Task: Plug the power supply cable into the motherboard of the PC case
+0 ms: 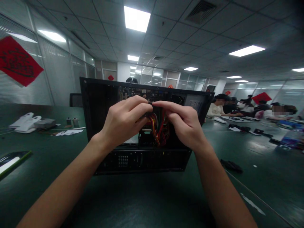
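A black computer case (147, 160) lies open-sided on the table in front of me. Both of my hands reach into it, near the motherboard (133, 91) at the far side. My left hand (125, 115) has its fingers curled together over the bundle of coloured power cables (155, 129); whatever its fingertips hold is hidden. My right hand (184, 122) is closed too, with its index finger stretched toward the left fingertips and its thumb beside the cables. What lies between its fingers cannot be made out. A labelled power supply (193, 103) sits at the case's right end.
The green table (133, 199) spreads around the case. To the left are a white plastic bag (26, 123), a grey box (45, 123), papers (68, 132) and a green-edged tablet-like object (14, 161). A black cloth-like item (231, 165) and a large bottle (291, 139) are rightward. Several people sit beyond.
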